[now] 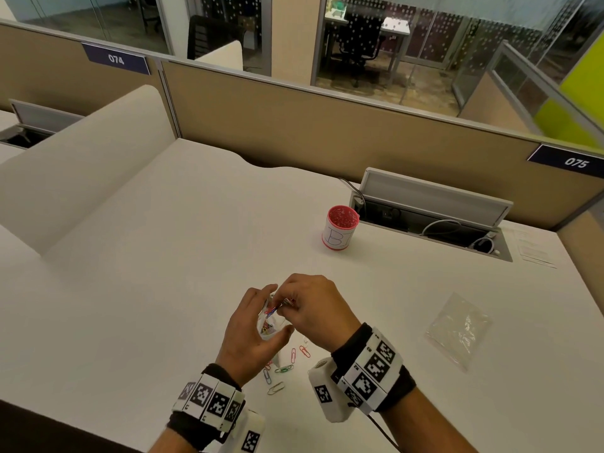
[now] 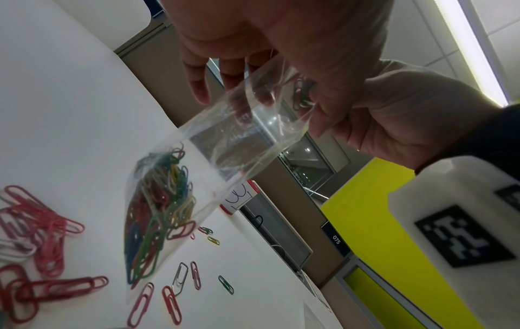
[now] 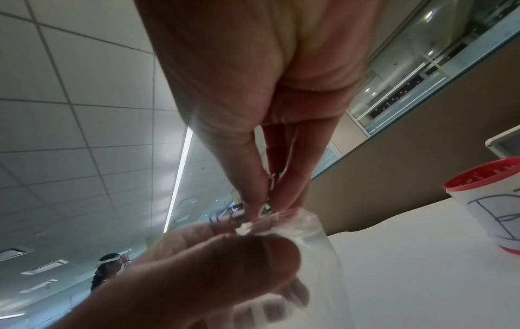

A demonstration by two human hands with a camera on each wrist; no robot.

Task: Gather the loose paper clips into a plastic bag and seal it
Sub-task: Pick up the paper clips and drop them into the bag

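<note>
Left hand (image 1: 251,325) gripping bag (image 2: 174,189), right hand (image 1: 310,308) pinching clips (image 3: 270,184), left-wrist view alone shows loose paper clips (image 2: 42,233) piled

Bag (image 1: 268,325) is hanging between both hands above the table (image 1: 163,256), clips sitting in its bottom; loose clips (image 1: 284,367) are lying beneath, a cup (image 1: 340,227) is standing behind, a spare bag (image 1: 459,328) lying right.

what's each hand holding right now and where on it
Left hand holds the plastic bag by its open top edge; right hand pinches a few paper clips at its fingertips over the opening.
</note>
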